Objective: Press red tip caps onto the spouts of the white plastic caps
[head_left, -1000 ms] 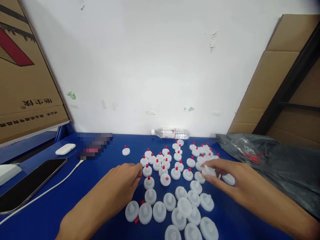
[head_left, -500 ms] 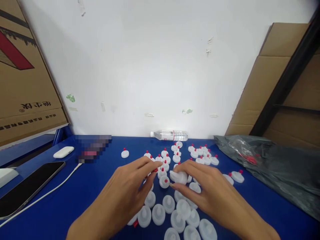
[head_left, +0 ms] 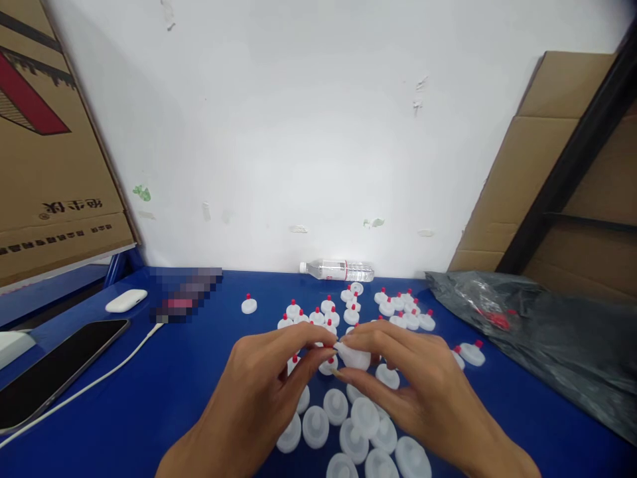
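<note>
My right hand (head_left: 413,385) pinches a white plastic cap (head_left: 354,355) above the blue table (head_left: 164,392). My left hand (head_left: 269,378) meets it from the left, its thumb and fingertips pinched together at the cap's nozzle; whatever small piece they hold is hidden. Below both hands lie several plain white caps (head_left: 338,425). Behind them stand several white caps with red tips (head_left: 328,312).
A water bottle (head_left: 338,269) lies by the white wall. A black plastic bag (head_left: 542,332) with red pieces covers the right side. A phone (head_left: 54,372), a white cable (head_left: 99,385) and a white earbud case (head_left: 126,301) sit at the left. Cardboard boxes (head_left: 44,146) flank both sides.
My right hand lifted a white cap from the right group and carried it to the middle. My left hand rose from the table and closed in on that cap.
</note>
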`<state>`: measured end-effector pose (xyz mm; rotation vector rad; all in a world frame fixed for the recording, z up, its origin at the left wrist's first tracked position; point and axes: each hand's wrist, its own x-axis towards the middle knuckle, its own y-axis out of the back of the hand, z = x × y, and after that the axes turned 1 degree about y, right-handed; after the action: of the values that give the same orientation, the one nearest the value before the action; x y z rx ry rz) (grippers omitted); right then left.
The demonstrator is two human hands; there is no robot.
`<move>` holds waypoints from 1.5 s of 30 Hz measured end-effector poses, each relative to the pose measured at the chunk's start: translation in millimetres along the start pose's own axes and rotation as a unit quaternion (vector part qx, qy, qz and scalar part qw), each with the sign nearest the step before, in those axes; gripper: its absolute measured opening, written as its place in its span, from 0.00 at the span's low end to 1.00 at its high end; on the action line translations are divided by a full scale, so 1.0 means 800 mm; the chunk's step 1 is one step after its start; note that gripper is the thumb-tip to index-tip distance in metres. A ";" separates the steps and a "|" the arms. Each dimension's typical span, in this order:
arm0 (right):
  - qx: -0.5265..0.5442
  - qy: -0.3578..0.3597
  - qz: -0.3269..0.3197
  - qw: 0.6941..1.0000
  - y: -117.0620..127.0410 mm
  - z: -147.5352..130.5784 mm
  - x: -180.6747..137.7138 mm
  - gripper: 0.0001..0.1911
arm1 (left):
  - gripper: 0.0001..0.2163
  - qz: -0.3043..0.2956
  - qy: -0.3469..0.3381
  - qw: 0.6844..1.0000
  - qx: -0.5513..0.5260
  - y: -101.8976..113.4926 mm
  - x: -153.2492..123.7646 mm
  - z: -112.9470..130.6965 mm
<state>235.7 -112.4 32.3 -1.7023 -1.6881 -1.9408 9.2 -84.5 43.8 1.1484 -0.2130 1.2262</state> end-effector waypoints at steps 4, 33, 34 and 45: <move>-0.009 0.011 0.003 1.000 -0.001 -0.001 0.000 0.13 | 0.05 0.014 -0.007 1.000 0.005 -0.002 -0.001 0.000; -0.057 0.088 0.099 0.989 -0.011 -0.023 0.008 0.06 | 0.18 -0.132 0.041 0.990 0.020 0.008 -0.007 0.010; -0.062 0.088 0.101 0.989 -0.011 -0.024 0.008 0.06 | 0.18 -0.132 0.048 0.990 0.021 0.009 -0.006 0.011; -0.033 0.087 0.116 0.989 -0.014 -0.031 0.014 0.06 | 0.19 -0.123 0.066 0.988 0.063 0.011 -0.014 0.012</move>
<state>208.0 -119.1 38.5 -1.6118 -1.3167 -1.9893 2.2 -99.9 46.0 1.1580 0.1057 1.1025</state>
